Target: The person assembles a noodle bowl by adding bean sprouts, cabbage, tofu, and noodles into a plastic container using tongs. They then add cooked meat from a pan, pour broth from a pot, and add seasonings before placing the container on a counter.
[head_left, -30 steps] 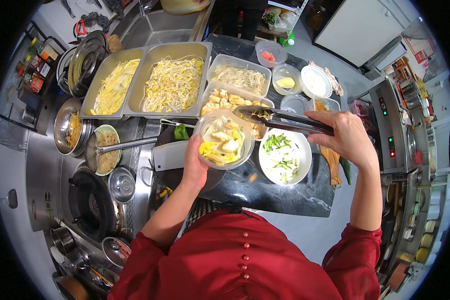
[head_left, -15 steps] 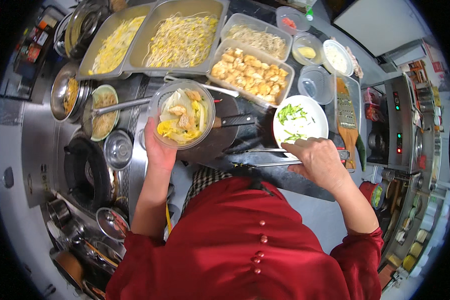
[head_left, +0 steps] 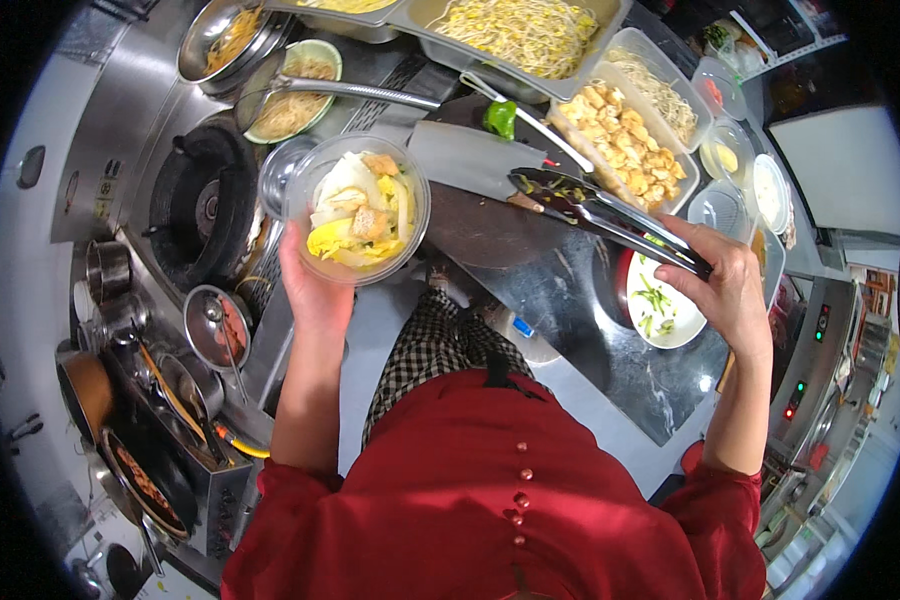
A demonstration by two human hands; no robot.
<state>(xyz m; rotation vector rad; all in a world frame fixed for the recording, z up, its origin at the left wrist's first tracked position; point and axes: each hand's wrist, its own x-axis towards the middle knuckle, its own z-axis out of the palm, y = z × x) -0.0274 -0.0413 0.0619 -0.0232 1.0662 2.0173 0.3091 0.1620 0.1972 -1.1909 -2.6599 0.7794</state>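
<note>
My left hand [head_left: 312, 285] is closed around the side of a clear round bowl [head_left: 419, 212] with pale and yellow cabbage leaves [head_left: 335, 240] and browned chunks inside. Metal tongs [head_left: 620, 222] are in my right hand [head_left: 728, 285], their dark heads pointing left over the round dark cutting board [head_left: 480, 230]; small yellowish bits cling to them. Under my right hand stands a white bowl [head_left: 685, 322] with green vegetable strips, partly hidden by the hand. A cleaver [head_left: 470, 158] lies on the board, with a green pepper piece [head_left: 500, 119] beyond it.
Beyond the board are a metal pan of bean sprouts [head_left: 520, 35] and a plastic tub of golden-brown chunks [head_left: 620, 140]. A strainer handle [head_left: 370, 93] crosses a green bowl [head_left: 320, 60] at the left. A black stove burner [head_left: 205, 205] sits left, with pans below it.
My right hand has picked up the tongs from beside the white bowl and raised them leftward over the board. The view has turned left; my left hand still holds the clear bowl.
</note>
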